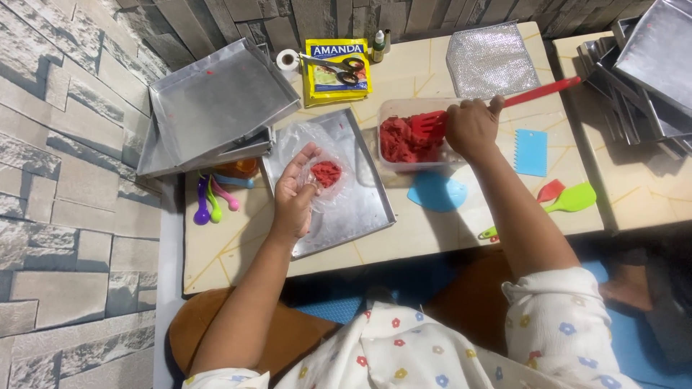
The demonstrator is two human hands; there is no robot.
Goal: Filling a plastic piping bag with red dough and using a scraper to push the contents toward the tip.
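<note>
My left hand holds a clear plastic bag open over a flat metal tray; a small lump of red dough lies inside the bag. My right hand grips a red slotted spatula whose blade digs into the red dough in a clear rectangular plastic container. The container stands just right of the tray.
Stacked metal trays lean at the back left, more trays at the right. Coloured measuring spoons, a yellow packet with scissors, a blue scraper, a blue lid, a green spatula and a silver pouch lie around.
</note>
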